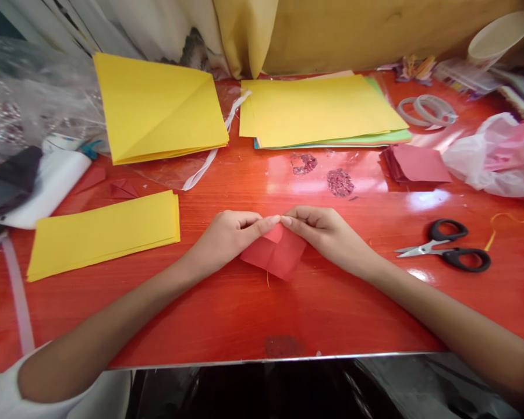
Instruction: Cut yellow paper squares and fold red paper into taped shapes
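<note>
Between my two hands is a small red paper square (283, 256) with crease lines across it. My left hand (240, 233) pinches its far edge from the left, thumb on top. Close beside it, my right hand (317, 224) pinches the same edge, and the two thumb tips nearly meet. A short yellow thread (268, 279) sticks out below the paper. To the right lie open scissors (441, 247) with black handles, and farther back a stack of red paper squares (417, 164).
Yellow paper strips (105, 233) lie at left. Behind are large folded yellow sheets (161, 110) and a coloured paper stack (318, 110). Tape rolls (428, 110), a plastic bag (498, 154) and a cup (500, 38) stand at right. The red table's edge (266, 361) runs in front.
</note>
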A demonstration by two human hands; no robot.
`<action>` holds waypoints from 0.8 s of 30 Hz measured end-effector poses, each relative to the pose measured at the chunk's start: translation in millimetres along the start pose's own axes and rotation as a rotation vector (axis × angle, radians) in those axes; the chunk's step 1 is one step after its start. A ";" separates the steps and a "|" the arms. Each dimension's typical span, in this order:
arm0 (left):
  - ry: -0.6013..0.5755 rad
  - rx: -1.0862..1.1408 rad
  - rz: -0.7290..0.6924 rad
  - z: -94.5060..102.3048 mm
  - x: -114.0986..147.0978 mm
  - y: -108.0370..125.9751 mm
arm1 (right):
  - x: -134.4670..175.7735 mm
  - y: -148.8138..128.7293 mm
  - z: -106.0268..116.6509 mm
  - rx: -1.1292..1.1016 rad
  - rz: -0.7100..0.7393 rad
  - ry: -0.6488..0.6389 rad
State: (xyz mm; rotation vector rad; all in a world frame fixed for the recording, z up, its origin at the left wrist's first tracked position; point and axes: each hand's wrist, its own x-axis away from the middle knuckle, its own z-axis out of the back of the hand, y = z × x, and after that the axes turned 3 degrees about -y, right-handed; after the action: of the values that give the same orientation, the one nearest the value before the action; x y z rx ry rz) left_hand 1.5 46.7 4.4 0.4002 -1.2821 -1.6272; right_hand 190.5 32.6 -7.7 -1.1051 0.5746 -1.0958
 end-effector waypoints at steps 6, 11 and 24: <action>-0.074 -0.003 -0.001 1.8 -1.1 -0.9 | -0.3 1.8 -0.5 0.043 0.019 -0.013; -0.074 0.003 -0.002 1.2 0.5 -2.4 | 0.5 0.8 0.9 0.059 0.011 -0.012; -0.013 -0.055 -0.062 -2.9 1.4 -6.7 | -0.6 -3.0 0.2 0.057 0.004 -0.013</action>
State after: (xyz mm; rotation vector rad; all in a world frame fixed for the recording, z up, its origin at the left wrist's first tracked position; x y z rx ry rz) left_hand -0.3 43.6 -2.1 0.3997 -1.2422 -1.7162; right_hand 189.2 33.1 -4.9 -1.0603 0.5319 -1.0943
